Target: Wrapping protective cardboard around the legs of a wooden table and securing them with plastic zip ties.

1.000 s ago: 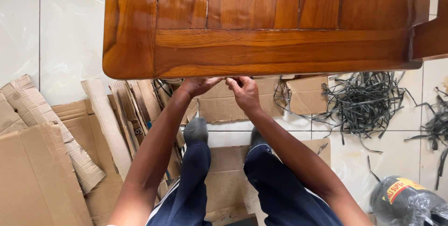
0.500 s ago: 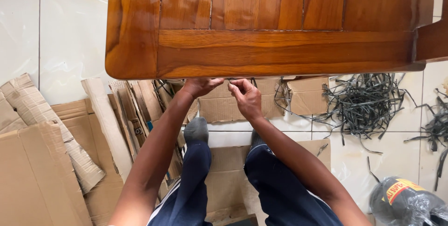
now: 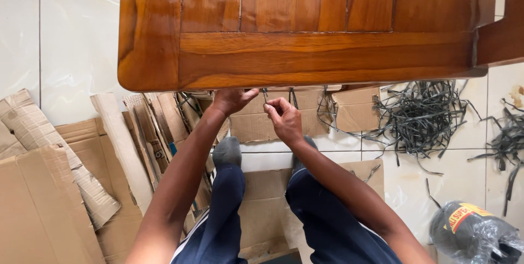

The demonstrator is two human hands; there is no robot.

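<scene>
A polished brown wooden table (image 3: 305,51) fills the top of the view. My left hand (image 3: 232,100) reaches just under its near edge, fingers curled and partly hidden by the wood. My right hand (image 3: 283,119) sits a little lower and pinches a thin dark plastic strap (image 3: 265,96) that runs up under the table edge. A second dark strap end (image 3: 293,97) hangs beside it. My legs in dark blue trousers and grey socks stretch out below.
Flattened cardboard pieces (image 3: 65,187) lie on the white tiled floor at left and under my legs. A small cardboard box (image 3: 355,108) sits under the table. A tangle of cut dark straps (image 3: 426,119) lies at right. A black plastic bag (image 3: 472,234) rests at bottom right.
My right hand has come down and away from the table edge, drawing the dark strap into view. My left hand stays under the edge.
</scene>
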